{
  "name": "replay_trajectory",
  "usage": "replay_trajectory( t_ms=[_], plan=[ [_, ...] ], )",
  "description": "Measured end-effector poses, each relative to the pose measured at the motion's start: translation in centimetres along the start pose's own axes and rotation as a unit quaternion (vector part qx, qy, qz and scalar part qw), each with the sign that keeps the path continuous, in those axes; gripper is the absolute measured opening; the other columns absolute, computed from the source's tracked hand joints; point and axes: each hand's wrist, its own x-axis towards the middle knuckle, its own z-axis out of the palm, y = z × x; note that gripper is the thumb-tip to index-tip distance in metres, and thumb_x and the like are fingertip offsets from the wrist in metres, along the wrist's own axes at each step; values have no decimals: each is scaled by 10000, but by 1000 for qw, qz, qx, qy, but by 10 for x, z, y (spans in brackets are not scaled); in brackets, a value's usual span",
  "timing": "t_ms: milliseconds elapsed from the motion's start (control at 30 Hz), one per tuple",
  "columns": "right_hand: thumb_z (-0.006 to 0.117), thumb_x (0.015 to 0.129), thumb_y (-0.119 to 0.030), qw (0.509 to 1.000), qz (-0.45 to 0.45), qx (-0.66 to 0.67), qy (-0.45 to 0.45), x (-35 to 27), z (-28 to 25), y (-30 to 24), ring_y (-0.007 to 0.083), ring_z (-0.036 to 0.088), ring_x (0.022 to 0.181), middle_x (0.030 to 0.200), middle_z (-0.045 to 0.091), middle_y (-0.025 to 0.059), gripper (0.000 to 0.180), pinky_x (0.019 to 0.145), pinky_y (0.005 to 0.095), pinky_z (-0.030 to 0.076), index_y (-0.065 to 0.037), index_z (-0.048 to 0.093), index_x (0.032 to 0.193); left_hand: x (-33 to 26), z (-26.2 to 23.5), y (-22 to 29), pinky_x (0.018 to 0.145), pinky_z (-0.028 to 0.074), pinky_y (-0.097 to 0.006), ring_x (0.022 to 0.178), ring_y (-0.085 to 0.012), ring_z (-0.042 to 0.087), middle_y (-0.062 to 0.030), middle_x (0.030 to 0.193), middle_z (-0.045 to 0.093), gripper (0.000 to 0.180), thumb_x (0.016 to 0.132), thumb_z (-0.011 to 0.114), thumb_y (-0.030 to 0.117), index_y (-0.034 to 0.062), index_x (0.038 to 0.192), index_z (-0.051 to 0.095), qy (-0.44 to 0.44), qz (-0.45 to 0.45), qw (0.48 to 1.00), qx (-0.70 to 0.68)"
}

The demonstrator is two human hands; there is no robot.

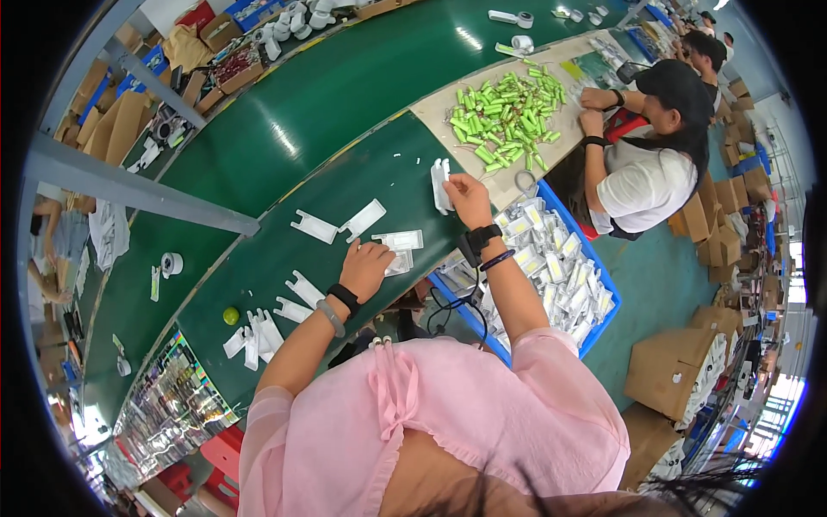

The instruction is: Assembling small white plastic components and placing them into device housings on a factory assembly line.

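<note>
My right hand (468,200) pinches a white plastic housing (441,186), tilted up from the green work surface. My left hand (366,269) lies palm down, fingers somewhat spread, with its fingertips at the edge of a clear-white plastic piece (400,262). Just beyond that piece lies a rectangular white part (400,240). Farther left are two notched white housings, one flat (314,227) and one slanted (363,220). More white housings (265,332) lie loosely grouped to the left of my left forearm.
A blue crate (613,303) full of white parts stands at my right. Beyond it, green wired cylinders (504,116) are heaped on a beige board (431,110), where a co-worker (650,164) sits. A metal post (181,194) crosses the left. A small green ball (231,315) sits near the housings.
</note>
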Motion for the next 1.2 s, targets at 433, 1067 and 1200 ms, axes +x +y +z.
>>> replay_trajectory(
  t_ms=[433,1067,1200],
  plan=[
    [730,832,-143,989,-82,-71,-100,14,29,-25,145,654,668,774,703,85,168,609,286,509,0,688,908,13,-22,-4,1076,330,-504,1074,-205,564,12,1060,636,342,755,657,51,175,1073,651,37,1,999,23],
    [697,836,-172,990,-86,-109,-40,49,24,-25,223,664,683,795,691,96,113,634,332,522,-70,690,884,67,3,-10,1046,400,-439,1191,-279,508,-66,1120,618,168,797,558,107,105,940,646,33,81,995,56],
    [709,791,-207,891,-196,-409,-1,68,34,-12,264,646,861,866,684,45,142,699,399,529,-95,720,877,72,-8,-3,1065,383,-438,1204,-279,503,-78,1173,597,241,808,553,119,115,1029,650,52,67,994,64]
  ],
)
